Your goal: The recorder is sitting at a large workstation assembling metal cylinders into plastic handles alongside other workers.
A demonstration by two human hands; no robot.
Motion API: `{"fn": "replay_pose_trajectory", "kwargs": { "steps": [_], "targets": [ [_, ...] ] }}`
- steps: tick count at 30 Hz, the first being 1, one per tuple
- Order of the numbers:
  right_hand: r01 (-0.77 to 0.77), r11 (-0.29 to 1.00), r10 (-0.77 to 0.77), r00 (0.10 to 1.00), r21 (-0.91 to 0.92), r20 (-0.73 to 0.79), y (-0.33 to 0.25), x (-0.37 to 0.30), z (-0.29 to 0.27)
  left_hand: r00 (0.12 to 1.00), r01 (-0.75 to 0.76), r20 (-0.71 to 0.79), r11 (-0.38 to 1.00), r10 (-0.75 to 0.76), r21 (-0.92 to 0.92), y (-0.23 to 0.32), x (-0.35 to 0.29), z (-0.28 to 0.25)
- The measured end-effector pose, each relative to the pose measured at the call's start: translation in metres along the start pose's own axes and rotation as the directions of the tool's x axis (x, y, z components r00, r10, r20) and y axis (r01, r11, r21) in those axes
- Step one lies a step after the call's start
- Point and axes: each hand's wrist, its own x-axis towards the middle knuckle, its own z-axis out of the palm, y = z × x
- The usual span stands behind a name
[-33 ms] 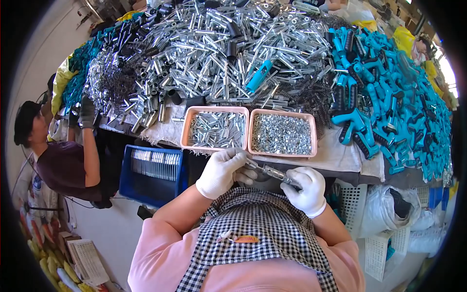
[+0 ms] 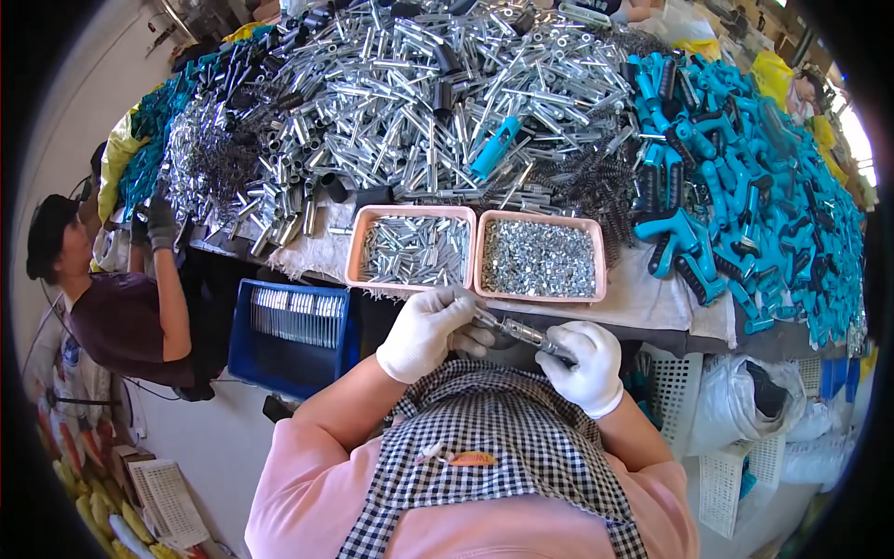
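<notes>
My left hand (image 2: 430,330), in a white glove, pinches the left end of a slim metal rod assembly (image 2: 523,332) between thumb and fingers. The other end of this shiny, stepped piece sits in my gloved right hand (image 2: 587,367), whose fingers wrap round it. It slants down to the right, in front of my checked apron. Just beyond my hands stand two pink trays: the left tray (image 2: 350,250) holds short metal pins, the right tray (image 2: 602,253) tiny metal pieces. My fingers hide both ends of the assembly.
Metal tubes and rods (image 2: 391,102) heap across the table, with dark springs (image 2: 596,177) beside them. Teal handles (image 2: 736,177) pile up at the right. A blue crate (image 2: 240,326) of rods stands lower left. A co-worker (image 2: 121,317) in dark gloves works at the left.
The co-worker's gloved hand has shifted slightly. My hands and the metal rod assembly stay almost where they were.
</notes>
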Motion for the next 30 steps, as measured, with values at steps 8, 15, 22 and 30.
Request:
{"fn": "replay_pose_trajectory", "kwargs": {
  "steps": [8,15,22,30],
  "targets": [
    [-0.074,0.995,0.074,0.997,0.07,0.009,-0.003,-0.001,0.001,0.99,0.042,0.123,0.981,-0.067,0.189,0.0,0.016,-0.014],
    [-0.083,0.996,0.084,0.996,0.043,-0.002,-0.004,0.006,0.007,0.996,-0.049,0.082,0.965,0.029,0.257,-0.008,0.007,0.015],
    [-0.105,0.993,0.101,0.992,0.053,0.08,0.004,0.011,0.0,0.997,-0.032,0.081,0.95,0.007,0.311,0.002,0.015,0.024],
    [-0.227,0.955,0.243,0.968,0.192,-0.061,0.027,0.006,0.004,0.983,-0.18,0.143,0.685,0.112,0.706,0.017,0.042,0.048]
  ]
}}
